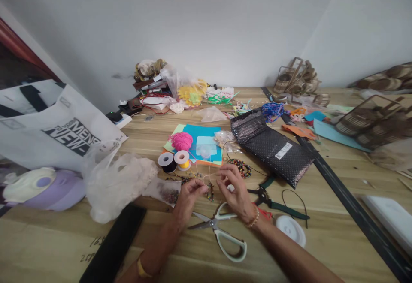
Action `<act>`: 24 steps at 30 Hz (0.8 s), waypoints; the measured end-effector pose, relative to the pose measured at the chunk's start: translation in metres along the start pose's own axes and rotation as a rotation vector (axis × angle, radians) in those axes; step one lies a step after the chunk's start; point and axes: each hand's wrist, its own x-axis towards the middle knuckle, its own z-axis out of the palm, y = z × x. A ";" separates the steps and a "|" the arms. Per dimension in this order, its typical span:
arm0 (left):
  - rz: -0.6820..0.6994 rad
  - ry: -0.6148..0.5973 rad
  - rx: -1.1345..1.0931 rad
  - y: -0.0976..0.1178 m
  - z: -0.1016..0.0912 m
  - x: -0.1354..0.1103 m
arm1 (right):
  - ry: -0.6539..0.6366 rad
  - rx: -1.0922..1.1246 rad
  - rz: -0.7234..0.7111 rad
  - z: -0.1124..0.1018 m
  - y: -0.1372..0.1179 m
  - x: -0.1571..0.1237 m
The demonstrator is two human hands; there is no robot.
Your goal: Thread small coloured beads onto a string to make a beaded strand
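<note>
My left hand [189, 191] pinches a thin pale cord [204, 177] between thumb and forefinger. The cord makes a small loop between my hands, and its far end reaches the curled fingers of my right hand [236, 191], which close on it. Below the loop hangs or lies a short strand of dark and coloured beads [210, 191]; which of the two I cannot tell. Just past my right hand is a coil of multicoloured beads [243, 168]. Scissors with white handles [214, 223] lie spread under my wrists. Green-handled pliers [264, 196] rest by my right wrist.
Beyond my hands are a black spool [167, 162], a yellow spool [182, 160], pink yarn [182, 141] and blue paper [206, 131]. A black bubble mailer [272, 146] lies right of them. Plastic bags [119, 180] crowd the left; a white round lid [290, 230] is at right.
</note>
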 end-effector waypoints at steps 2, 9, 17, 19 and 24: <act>-0.006 -0.011 -0.042 -0.001 0.000 0.001 | -0.044 -0.041 -0.049 0.001 0.000 -0.001; -0.012 -0.077 -0.113 -0.006 0.000 0.001 | -0.204 -0.004 -0.069 0.005 0.002 -0.004; 0.030 -0.136 -0.046 -0.003 0.000 -0.002 | -0.226 -0.021 -0.058 0.004 0.003 -0.003; 0.052 -0.126 0.012 -0.002 0.000 -0.002 | -0.240 -0.024 -0.045 0.003 0.001 -0.002; 0.047 -0.084 0.079 0.004 0.001 -0.003 | -0.230 -0.050 -0.048 0.003 0.001 -0.001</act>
